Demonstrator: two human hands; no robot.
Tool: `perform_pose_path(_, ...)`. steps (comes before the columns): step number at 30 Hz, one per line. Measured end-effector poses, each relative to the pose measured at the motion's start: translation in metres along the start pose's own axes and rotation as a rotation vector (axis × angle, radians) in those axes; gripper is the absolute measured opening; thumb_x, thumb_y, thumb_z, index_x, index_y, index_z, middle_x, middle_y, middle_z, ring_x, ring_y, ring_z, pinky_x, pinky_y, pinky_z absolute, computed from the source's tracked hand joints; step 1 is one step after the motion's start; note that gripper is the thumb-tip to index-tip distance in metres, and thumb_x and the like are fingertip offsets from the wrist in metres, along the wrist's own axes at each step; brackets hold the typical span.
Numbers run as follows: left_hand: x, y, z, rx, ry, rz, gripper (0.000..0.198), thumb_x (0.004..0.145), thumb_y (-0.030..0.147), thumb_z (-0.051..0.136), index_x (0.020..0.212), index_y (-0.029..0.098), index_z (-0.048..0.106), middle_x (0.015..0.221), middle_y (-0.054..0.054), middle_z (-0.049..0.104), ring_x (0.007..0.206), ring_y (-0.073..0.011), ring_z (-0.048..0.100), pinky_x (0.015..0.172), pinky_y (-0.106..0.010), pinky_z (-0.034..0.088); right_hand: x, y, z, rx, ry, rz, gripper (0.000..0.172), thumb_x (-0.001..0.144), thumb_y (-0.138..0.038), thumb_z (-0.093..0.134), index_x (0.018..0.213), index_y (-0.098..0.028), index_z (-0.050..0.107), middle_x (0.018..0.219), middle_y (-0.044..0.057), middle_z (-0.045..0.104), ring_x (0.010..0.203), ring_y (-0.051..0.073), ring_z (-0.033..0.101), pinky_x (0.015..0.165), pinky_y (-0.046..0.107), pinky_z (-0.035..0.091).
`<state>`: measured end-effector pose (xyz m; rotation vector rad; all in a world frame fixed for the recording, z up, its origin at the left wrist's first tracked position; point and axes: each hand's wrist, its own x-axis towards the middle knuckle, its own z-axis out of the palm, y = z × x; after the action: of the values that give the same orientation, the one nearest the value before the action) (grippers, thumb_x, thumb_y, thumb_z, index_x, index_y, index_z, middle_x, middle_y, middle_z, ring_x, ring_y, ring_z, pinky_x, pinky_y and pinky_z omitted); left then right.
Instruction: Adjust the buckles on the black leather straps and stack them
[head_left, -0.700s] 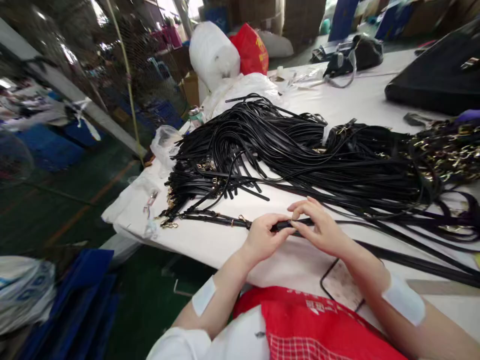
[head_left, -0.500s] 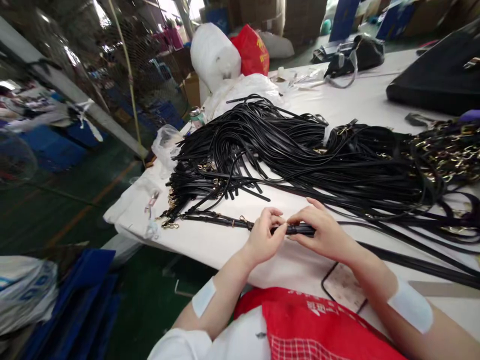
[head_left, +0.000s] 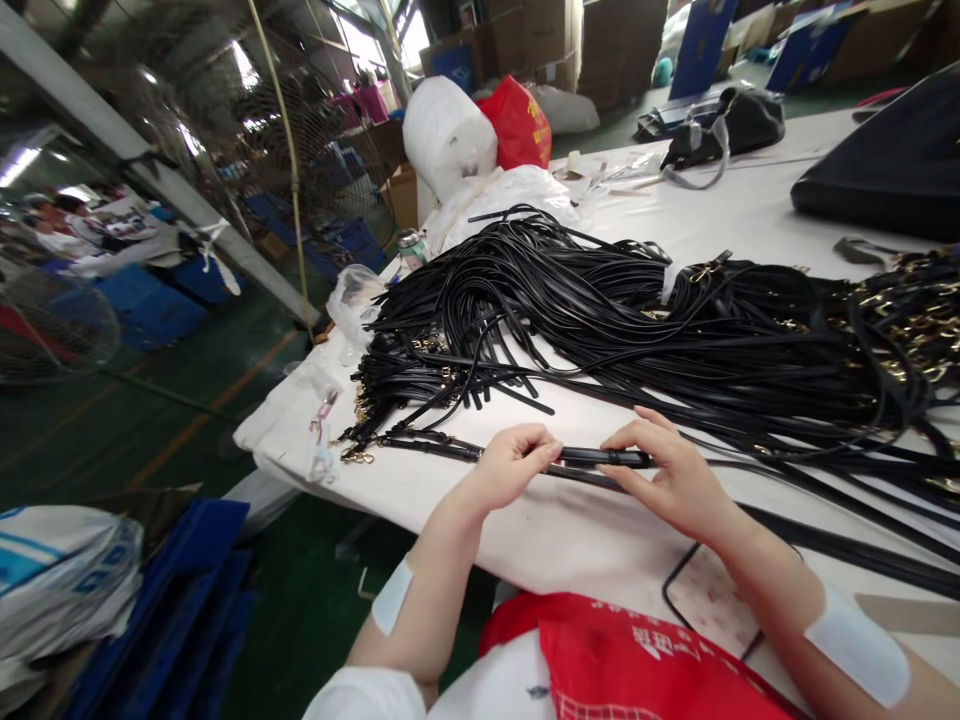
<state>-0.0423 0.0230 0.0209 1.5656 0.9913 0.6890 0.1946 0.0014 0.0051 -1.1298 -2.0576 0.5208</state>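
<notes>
A narrow black strap stretches between my hands, just above the table's front part. My left hand pinches it between thumb and fingers. Further right, my right hand grips the same strap near a thicker, doubled section. A second black strap runs beneath, along the white table. Left of my left hand, straps with gold clasps trail across the table. Behind my hands lies a large heap of black straps, their loose ends pointing toward me.
Gold chains and buckles lie at the right. A black bag and a large black case rest at the back. A white roll and a red bag stand at the far left. Blue crates are on the floor.
My hands have moved apart along the strap, exposing a stretch of it between them. The view has shifted slightly, so the scene appears further right and lower.
</notes>
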Motion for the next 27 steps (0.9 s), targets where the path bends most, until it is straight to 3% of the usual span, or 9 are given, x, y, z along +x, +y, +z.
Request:
perform_pose_path(3,-0.004,0.004,-0.012,0.094,0.033,0.003,0.034,0.089,0.042,0.055,0.07,0.014,0.054,0.065,0.002,0.049,0.062,-0.0101,0.042,0.059,-0.023,0.032,0.0,0.001,-0.006,0.009,-0.034,0.017,0.008,0.087,-0.029,0.062,0.091,-0.023,0.06,0.085,-0.001,0.068,0.078,0.016,0.064,0.112,0.049,0.028)
perform_pose_path(5,-0.006,0.008,-0.008,0.185,0.026,0.039,0.032,0.089,0.038,0.056,0.069,0.015,0.055,0.066,0.001,0.051,0.065,-0.0109,0.044,0.061,-0.024,0.034,-0.002,-0.003,-0.008,0.013,-0.129,0.043,0.013,0.084,-0.023,0.06,0.097,-0.022,0.059,0.093,0.002,0.069,0.086,0.018,0.064,0.109,0.047,0.033)
perform_pose_path(8,-0.007,0.011,0.008,0.239,-0.031,0.085,0.029,0.09,0.035,0.055,0.069,0.015,0.056,0.067,0.001,0.052,0.067,-0.0117,0.046,0.063,-0.024,0.035,-0.006,-0.01,-0.008,0.107,-0.347,0.129,0.035,0.08,-0.011,0.052,0.113,-0.022,0.058,0.105,0.005,0.069,0.096,0.02,0.064,0.092,0.036,0.047)
perform_pose_path(11,-0.006,0.012,0.014,0.145,-0.061,0.051,0.03,0.091,0.038,0.052,0.072,0.015,0.057,0.065,0.001,0.051,0.063,-0.0112,0.045,0.059,-0.024,0.035,-0.007,-0.016,-0.011,0.231,-0.492,0.211,0.038,0.08,-0.007,0.044,0.11,-0.022,0.061,0.093,0.001,0.07,0.083,0.017,0.065,0.077,0.028,0.048)
perform_pose_path(13,-0.006,0.012,0.01,0.081,-0.059,0.02,0.032,0.092,0.04,0.052,0.073,0.015,0.056,0.063,0.001,0.05,0.06,-0.0108,0.044,0.057,-0.023,0.034,-0.005,-0.017,-0.014,0.281,-0.498,0.244,0.033,0.081,-0.01,0.045,0.106,-0.02,0.064,0.083,0.0,0.069,0.076,0.016,0.062,0.071,0.026,0.047)
perform_pose_path(17,-0.008,0.016,-0.005,0.155,-0.063,0.05,0.035,0.093,0.04,0.05,0.069,0.015,0.054,0.063,0.001,0.05,0.063,-0.011,0.046,0.061,-0.023,0.036,-0.001,-0.016,-0.02,0.292,-0.431,0.279,0.025,0.089,-0.031,0.053,0.104,-0.018,0.069,0.085,0.003,0.07,0.074,0.018,0.06,0.065,0.027,0.043)
perform_pose_path(21,-0.012,0.019,-0.015,0.242,-0.071,0.059,0.028,0.09,0.039,0.057,0.075,0.016,0.054,0.071,0.0,0.054,0.066,-0.0108,0.047,0.063,-0.022,0.039,0.001,-0.013,-0.023,0.283,-0.42,0.316,0.037,0.093,-0.048,0.051,0.088,-0.018,0.07,0.074,0.002,0.068,0.068,0.016,0.057,0.062,0.026,0.041)
perform_pose_path(24,-0.014,0.015,-0.022,0.28,-0.168,0.017,0.032,0.076,0.037,0.074,0.095,0.016,0.059,0.083,-0.001,0.059,0.071,-0.0118,0.051,0.065,-0.022,0.042,0.0,-0.01,-0.028,0.337,-0.47,0.3,0.04,0.094,-0.051,0.05,0.08,-0.018,0.067,0.068,0.001,0.064,0.064,0.014,0.055,0.063,0.025,0.041)
perform_pose_path(27,-0.017,0.009,-0.029,0.339,-0.284,-0.079,0.022,0.082,0.035,0.067,0.092,0.016,0.064,0.079,-0.001,0.063,0.07,-0.0119,0.053,0.065,-0.022,0.043,-0.001,-0.007,-0.033,0.369,-0.513,0.285,0.04,0.095,-0.051,0.047,0.079,-0.018,0.065,0.073,0.002,0.063,0.065,0.014,0.056,0.064,0.025,0.042)
